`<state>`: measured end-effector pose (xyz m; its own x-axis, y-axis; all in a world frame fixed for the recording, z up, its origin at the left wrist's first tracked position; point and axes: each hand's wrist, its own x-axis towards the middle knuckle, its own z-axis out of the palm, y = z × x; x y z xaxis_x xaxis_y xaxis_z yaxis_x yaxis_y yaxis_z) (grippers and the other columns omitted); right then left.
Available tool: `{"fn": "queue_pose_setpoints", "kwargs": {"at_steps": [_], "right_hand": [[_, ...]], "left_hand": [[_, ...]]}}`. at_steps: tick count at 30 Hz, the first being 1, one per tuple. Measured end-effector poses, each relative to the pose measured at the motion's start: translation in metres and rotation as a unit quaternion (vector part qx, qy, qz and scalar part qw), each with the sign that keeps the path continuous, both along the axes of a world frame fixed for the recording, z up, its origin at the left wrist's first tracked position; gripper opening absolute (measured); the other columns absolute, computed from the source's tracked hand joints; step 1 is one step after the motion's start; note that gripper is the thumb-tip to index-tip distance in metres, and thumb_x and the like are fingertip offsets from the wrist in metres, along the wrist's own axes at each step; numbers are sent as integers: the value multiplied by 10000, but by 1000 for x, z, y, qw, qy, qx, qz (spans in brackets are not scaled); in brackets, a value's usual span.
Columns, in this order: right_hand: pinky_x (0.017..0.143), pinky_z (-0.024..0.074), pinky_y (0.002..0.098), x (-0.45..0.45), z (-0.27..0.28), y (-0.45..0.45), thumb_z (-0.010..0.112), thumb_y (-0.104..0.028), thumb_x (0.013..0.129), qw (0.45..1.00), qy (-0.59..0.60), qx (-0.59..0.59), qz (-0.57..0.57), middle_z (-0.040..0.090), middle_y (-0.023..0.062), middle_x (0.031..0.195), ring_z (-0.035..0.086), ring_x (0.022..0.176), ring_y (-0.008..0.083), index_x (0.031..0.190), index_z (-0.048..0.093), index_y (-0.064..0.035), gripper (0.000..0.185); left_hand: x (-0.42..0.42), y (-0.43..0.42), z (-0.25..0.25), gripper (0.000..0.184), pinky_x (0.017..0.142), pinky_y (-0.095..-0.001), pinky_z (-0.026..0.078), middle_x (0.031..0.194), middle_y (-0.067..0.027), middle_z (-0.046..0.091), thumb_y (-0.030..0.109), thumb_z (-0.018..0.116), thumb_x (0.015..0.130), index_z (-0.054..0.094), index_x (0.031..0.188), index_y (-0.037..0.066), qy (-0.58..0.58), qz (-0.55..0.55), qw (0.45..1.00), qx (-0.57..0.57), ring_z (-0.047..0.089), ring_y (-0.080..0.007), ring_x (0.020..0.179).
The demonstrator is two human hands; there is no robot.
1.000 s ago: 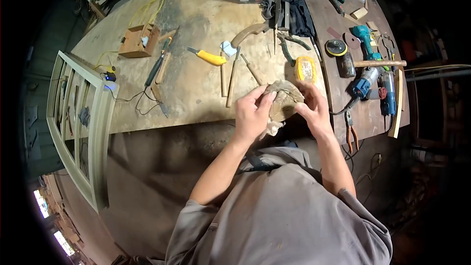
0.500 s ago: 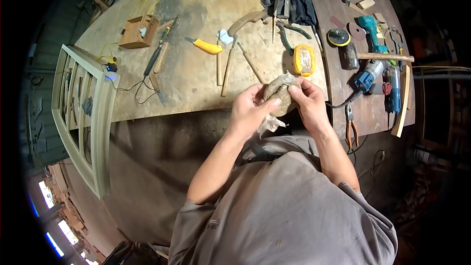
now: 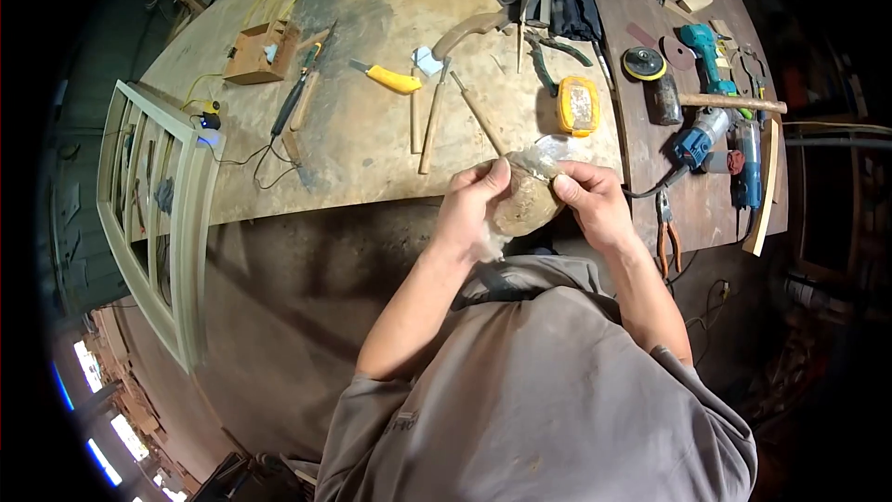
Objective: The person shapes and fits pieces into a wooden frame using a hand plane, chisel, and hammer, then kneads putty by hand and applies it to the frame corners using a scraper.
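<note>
A brownish rounded lump in a crumpled clear plastic wrapper (image 3: 528, 203) is held between both hands at the table's front edge. My left hand (image 3: 471, 204) grips its left side, thumb on top, with loose plastic hanging below the fingers. On the upper right side, my right hand (image 3: 595, 203) pinches the wrapper between thumb and fingers. Just beyond the hands lie a thin wooden-handled tool (image 3: 481, 116) and a yellow tape measure or similar yellow case (image 3: 578, 106). What exactly the lump is cannot be made out.
On the wooden table (image 3: 372, 167) lie a yellow-handled knife (image 3: 392, 80), a curved wooden piece (image 3: 467, 32) and a small wooden box (image 3: 262, 53). Power tools, a mallet (image 3: 665, 99) and orange-handled pliers (image 3: 667, 237) are at the right. A pale frame (image 3: 190, 251) stands at the left.
The wrapper has been spread apart at the top, and more of the lump's rounded face shows below. Both hands remain on it, with the right hand slightly farther right.
</note>
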<state>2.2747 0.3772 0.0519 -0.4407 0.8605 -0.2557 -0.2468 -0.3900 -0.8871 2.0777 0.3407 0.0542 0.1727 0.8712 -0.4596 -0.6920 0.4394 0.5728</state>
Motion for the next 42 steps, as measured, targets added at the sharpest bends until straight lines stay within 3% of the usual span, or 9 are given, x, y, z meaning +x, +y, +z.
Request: {"fn": "queue_pose_setpoints", "kwargs": {"at_steps": [3,11,16,19,20,21,23,33,42], "right_hand": [[874,531,298,-13,-3,-4,700,-156,949,984,133,-118,-18,726,89,1023,669,920,152,1152,683,67,303],[900,524,329,-31,-2,-10,684,-204,961,969,196,-146,-27,715,93,1063,667,956,166,1129,655,40,298],[900,519,302,-29,-4,-1,668,-201,974,995,84,-41,-29,682,66,1093,648,979,151,1157,622,-9,269],[936,513,301,-32,8,2,734,-121,919,991,-54,125,-16,646,76,1178,640,1026,154,1241,596,-7,368],[942,511,329,-25,5,5,799,-83,834,975,-122,185,35,599,116,1286,610,1110,201,1302,603,-29,510],[929,511,343,-27,16,6,851,-119,763,873,-290,389,47,603,121,1223,612,1082,234,1261,650,-47,542],[914,508,362,-34,23,1,886,-179,700,802,-362,474,41,609,127,1156,617,1057,270,1218,687,-60,568],[769,565,355,-45,37,-5,902,-192,681,812,-364,455,15,675,129,1032,687,902,297,1048,742,-28,433],[706,579,325,-43,38,-3,855,-101,724,816,-367,446,34,739,137,924,732,800,250,924,758,6,246]], "left_hand": [[5,-3,-1,425,877,-389,563,1119,-146,698,344,559,1024,609,1218,-31,-148,50,987,-23,687,-243,1005],[-7,-14,16,416,964,-389,517,1169,-141,673,326,496,1053,583,1251,-28,-118,75,989,-55,657,-239,1051],[-13,-27,7,604,937,-303,514,1214,-130,637,12,751,827,482,1366,-24,-10,25,998,56,635,-182,1059],[-17,-26,-3,613,930,-310,524,1213,-125,636,25,756,833,472,1372,-36,95,93,989,64,632,-183,1073],[-14,-27,0,570,932,-317,528,1211,-126,639,40,737,866,481,1366,-54,84,135,984,74,631,-185,1085],[-16,-26,2,552,931,-316,530,1211,-128,640,42,725,879,484,1366,-55,77,143,984,73,633,-185,1084],[-21,-27,4,517,930,-313,532,1210,-132,643,47,700,906,489,1366,-59,66,158,983,66,636,-184,1081],[-13,-28,22,404,851,-251,531,1110,-110,688,7,653,927,550,1307,-85,237,194,949,78,647,-111,971],[-6,-36,25,435,832,-238,527,1079,-71,679,-17,681,886,571,1305,-56,208,151,966,28,641,-103,941]]}}
